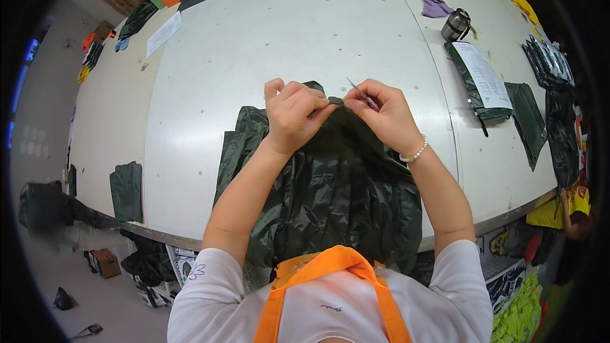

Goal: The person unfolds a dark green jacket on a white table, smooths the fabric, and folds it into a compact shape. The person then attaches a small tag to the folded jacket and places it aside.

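Diagonally, thin metal tool (361, 93) in right hand (389, 114), tip far-left.

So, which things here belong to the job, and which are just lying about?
Seemingly in the job:
Dark green cloth, pinched by the left fingers
Thin pointed tool, in the right fingers

Seemingly just lying about:
Metal flask
Purple cloth
White paper, far left
Folded green piece, near left; possibly related

dark green garment (330, 197): glossy cloth | snips (359, 91): metal | tabletop (286, 38): smooth, light sheen | flask (454, 26): shiny metal
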Demonstrator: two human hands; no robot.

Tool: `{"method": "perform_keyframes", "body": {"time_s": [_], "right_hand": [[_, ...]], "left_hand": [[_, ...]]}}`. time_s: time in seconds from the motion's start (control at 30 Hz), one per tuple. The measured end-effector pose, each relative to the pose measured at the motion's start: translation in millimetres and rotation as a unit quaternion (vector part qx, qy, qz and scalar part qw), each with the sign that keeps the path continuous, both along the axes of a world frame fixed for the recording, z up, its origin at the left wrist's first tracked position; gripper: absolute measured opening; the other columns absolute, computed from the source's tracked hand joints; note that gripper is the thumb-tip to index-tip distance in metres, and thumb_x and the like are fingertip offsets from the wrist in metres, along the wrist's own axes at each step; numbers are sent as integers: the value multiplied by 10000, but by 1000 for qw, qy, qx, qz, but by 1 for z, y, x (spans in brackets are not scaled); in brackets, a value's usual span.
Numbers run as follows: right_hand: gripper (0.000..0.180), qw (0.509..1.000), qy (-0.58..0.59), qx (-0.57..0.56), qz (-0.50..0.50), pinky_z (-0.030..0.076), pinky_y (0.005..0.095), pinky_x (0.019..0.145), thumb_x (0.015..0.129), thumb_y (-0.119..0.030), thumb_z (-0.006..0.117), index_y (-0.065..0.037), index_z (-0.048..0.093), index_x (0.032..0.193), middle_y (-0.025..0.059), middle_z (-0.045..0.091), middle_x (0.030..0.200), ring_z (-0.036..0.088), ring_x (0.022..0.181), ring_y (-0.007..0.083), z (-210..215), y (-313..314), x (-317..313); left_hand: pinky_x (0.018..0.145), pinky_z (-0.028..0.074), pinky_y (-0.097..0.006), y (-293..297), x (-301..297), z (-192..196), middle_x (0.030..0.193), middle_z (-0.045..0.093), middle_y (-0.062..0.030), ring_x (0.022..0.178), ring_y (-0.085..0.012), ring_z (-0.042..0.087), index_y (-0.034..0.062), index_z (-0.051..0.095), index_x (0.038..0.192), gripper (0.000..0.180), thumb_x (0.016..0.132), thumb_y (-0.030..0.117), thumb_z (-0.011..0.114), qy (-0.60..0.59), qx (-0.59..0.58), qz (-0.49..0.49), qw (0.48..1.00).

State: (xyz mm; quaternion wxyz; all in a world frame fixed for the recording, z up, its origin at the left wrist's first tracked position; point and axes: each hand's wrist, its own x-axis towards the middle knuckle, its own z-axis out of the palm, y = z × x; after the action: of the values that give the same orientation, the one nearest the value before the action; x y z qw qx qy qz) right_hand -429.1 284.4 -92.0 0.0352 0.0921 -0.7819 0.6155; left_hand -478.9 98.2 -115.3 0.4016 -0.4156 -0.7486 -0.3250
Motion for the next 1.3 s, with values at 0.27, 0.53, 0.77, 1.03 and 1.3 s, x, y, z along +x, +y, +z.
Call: {"method": "perform_keyframes", "body": {"time_s": [0.27, 0.53, 0.77, 1.03, 1.3], "right_hand": [[129, 997, 6, -11, -78, 395, 249, 597, 896, -132, 572, -4, 556, 890, 35, 513, 739, 448, 648, 97, -5, -5, -8], [182, 1000, -4, 9, -5, 422, 237, 654, 936, -187, 543, -5, 549, 936, 32, 566, 773, 487, 693, 96, -8, 5, 11], [166, 999, 22, 44, 5, 430, 245, 629, 919, -166, 564, -1, 562, 902, 52, 588, 740, 505, 658, 112, -2, 1, 7], [164, 994, 17, 72, -79, 448, 259, 628, 893, -167, 599, -4, 581, 896, 78, 607, 746, 539, 662, 138, -16, 19, 4], [228, 759, -155, 377, -507, 477, 395, 760, 831, -260, 651, -42, 633, 897, 144, 597, 972, 582, 896, 311, -217, 285, 64]], "left_hand": [[704, 304, -304, 4, 5, -2, 665, 623, 40, 610, -125, 542, 130, 554, 651, 267, 583, 58, 802, -30, 35, 24, 999], [668, 281, -310, 7, -1, -8, 621, 584, 71, 587, -118, 516, 151, 550, 649, 265, 589, 67, 794, -31, 73, 24, 997], [667, 276, -309, 6, 0, -5, 613, 574, 76, 579, -113, 507, 155, 547, 646, 265, 590, 70, 792, -22, 64, 22, 997], [751, 351, -309, 3, 5, -1, 776, 649, -6, 735, -165, 580, 92, 600, 763, 249, 615, 59, 797, -77, 11, 49, 996], [824, 446, -336, 0, 60, -81, 1053, 607, -119, 921, -231, 580, 35, 595, 1049, 353, 733, 109, 737, -397, 37, 36, 916]]}}
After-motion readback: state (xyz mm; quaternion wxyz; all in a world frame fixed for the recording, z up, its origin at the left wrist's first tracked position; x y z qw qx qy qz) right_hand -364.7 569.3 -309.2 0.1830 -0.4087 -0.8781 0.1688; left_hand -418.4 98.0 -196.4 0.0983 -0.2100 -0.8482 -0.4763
